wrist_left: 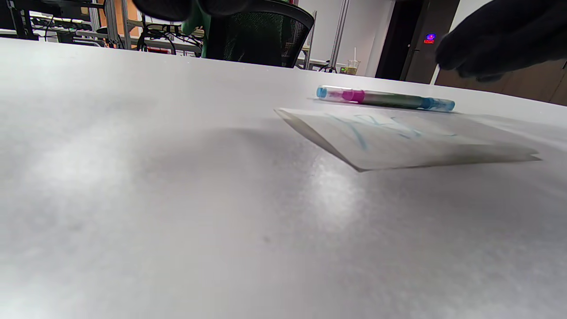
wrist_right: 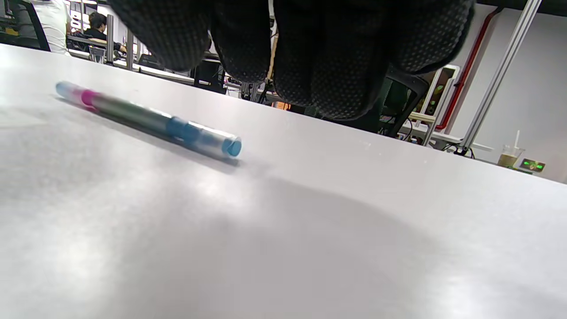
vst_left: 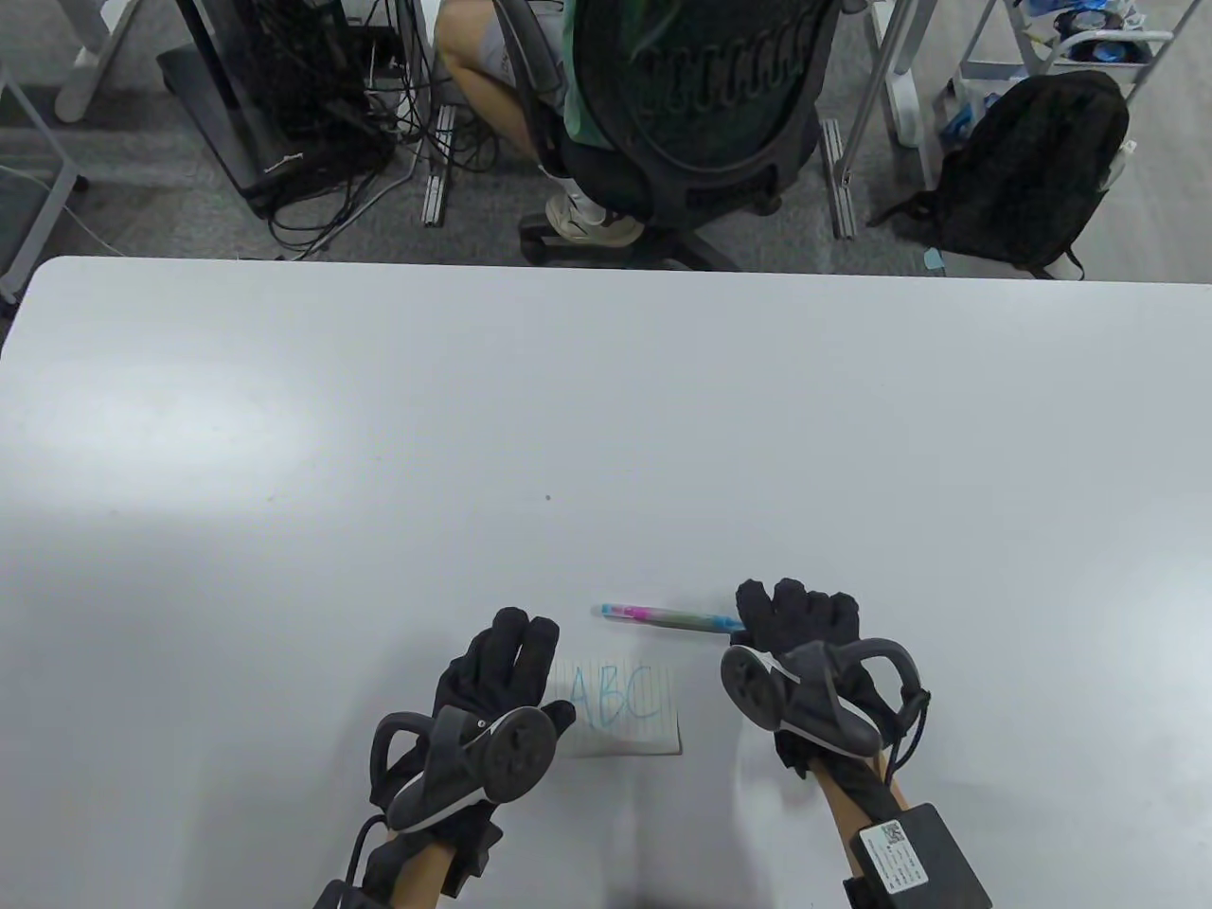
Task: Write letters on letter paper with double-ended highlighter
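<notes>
A small lined letter paper with "ABC" in blue lies near the table's front edge, and it also shows in the left wrist view as paper. The double-ended highlighter, with one blue and one pink end, lies capped on the table just beyond the paper. My left hand lies flat with straight fingers at the paper's left edge. My right hand hovers at the highlighter's right end with loosely curled fingers that hold nothing. The highlighter lies apart from them.
The white table stretches wide beyond the hands. Past its far edge a person sits in a black office chair. A black backpack lies on the floor at the right, and cables are at the left.
</notes>
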Tool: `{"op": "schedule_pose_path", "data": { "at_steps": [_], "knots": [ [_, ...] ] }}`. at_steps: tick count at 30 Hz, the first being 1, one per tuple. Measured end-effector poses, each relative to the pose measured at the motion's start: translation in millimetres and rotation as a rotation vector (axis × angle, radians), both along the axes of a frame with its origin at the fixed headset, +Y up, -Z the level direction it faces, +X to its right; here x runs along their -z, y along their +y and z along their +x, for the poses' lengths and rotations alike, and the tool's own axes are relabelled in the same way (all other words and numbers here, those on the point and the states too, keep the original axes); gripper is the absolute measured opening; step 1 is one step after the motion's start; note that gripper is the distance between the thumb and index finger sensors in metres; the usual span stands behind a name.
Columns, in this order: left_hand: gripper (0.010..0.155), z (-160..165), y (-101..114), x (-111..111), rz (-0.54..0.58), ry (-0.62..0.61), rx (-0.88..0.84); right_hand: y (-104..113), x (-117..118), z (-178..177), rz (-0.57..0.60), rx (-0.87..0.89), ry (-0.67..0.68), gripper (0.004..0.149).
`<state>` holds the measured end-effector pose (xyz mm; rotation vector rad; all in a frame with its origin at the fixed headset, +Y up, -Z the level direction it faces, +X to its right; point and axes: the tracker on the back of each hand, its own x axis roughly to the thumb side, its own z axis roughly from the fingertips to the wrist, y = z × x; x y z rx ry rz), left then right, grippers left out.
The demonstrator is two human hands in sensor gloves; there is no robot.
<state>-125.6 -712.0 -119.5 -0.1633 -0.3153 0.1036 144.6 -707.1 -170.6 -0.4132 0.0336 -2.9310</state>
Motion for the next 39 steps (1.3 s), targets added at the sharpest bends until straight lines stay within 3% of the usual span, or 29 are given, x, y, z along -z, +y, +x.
{"op": "schedule_pose_path", "data": {
  "at_steps": [9,15,23,39],
  "knots": [
    [0.076,-7.5,1.0,0.4,0.027,0.051,0.051,17.4,-30.7,31.5,0.048,0.008,-0.005,0.061],
    [0.076,-11.9,-1.4,2.3,0.034,0.073,0.102,12.7,-43.8,53.3,0.059,0.037,-0.045,0.062],
    [0.076,-17.2,-3.4,2.8,0.031,0.096,0.139,-1.9,-47.9,65.7,0.033,0.057,-0.066,0.066],
    [0.079,-28.3,-10.8,5.5,-0.010,0.115,0.229,-8.5,-46.8,73.1,0.002,0.050,-0.075,0.069]
  ]
}}
